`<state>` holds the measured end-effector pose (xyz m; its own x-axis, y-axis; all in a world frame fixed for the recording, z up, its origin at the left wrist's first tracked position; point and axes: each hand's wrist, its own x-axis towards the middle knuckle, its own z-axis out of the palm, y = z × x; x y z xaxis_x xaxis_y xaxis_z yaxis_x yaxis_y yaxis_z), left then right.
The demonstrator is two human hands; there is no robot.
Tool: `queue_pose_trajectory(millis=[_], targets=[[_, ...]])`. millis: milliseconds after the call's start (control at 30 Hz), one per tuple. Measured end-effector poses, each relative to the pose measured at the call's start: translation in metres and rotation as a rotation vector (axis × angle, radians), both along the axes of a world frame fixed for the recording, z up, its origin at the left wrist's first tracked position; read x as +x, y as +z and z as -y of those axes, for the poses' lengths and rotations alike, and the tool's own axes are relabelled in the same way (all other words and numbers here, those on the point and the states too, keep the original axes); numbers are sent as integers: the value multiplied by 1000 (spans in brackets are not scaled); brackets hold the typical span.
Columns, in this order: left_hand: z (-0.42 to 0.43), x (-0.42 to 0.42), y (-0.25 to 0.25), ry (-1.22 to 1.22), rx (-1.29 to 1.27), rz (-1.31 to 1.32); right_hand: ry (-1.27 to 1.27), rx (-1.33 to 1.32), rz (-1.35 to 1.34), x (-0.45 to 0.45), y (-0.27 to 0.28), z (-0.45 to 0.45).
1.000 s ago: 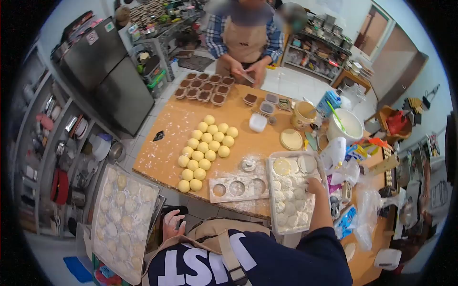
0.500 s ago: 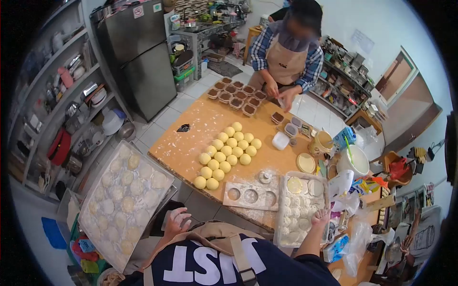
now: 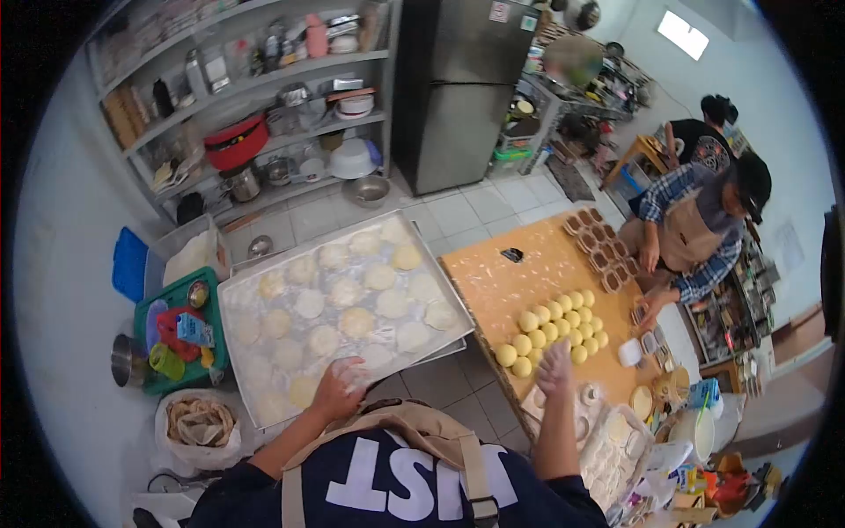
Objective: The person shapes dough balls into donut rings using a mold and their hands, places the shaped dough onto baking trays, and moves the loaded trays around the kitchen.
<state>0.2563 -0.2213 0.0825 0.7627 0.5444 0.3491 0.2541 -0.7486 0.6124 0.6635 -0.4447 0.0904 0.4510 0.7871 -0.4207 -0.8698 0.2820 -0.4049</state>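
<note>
My left hand [image 3: 343, 387], dusted with flour, is at the near right edge of a large floured tray [image 3: 414, 220]. Its fingers are apart and bent, close to a flat dough disc [image 3: 378, 355]. Several pale rounds of dough lie in rows on that tray. My right hand [image 3: 554, 370] is raised in front of the yellow dough balls [image 3: 563, 327], over the near edge of the table [image 3: 480, 264]. Its fingers look curled together; whatever they hold, if anything, is hidden. Beneath that forearm, a floured wooden mould [image 3: 534, 403] is partly covered.
Across the table a person [image 3: 695, 220] handles a small cup among filled cups [image 3: 603, 246]. A second tray of dough [image 3: 616, 453] lies at right. A green crate [image 3: 158, 378] and a sack [image 3: 198, 427] stand at left. Shelves [image 3: 255, 88] and a fridge [image 3: 453, 97] line the back.
The view has turned left, toward the large tray. My left hand has moved onto that tray's edge. My right hand has left the smaller dough tray and now hangs near the yellow balls.
</note>
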Motion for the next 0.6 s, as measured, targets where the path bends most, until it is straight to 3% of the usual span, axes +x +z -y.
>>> queue_pose_trajectory(millis=[33, 67, 133, 233, 367, 400, 500, 600], targets=[[-7, -17, -2, 61, -14, -3, 58, 32, -105, -20, 13, -45], [-12, -35, -3, 123, -28, -7, 228, 123, 19, -23, -4, -81], [-20, -69, -9, 235, -32, 13, 282, 170, 17, -51, -6, -146], [-25, -115, -12, 331, -30, 4, 393, 24, 21, -84, -6, -210], [-22, -163, -23, 453, -6, 0, 467, -355, 465, -119, -25, -238], [-19, -172, -21, 482, -18, -16, 645, -389, 520, -117, -21, -236], [-12, -187, -25, 566, -121, -5, 565, -472, 382, -129, -25, -254], [-8, -194, -25, 600, -133, -31, 643, -336, 551, -111, -61, -294]])
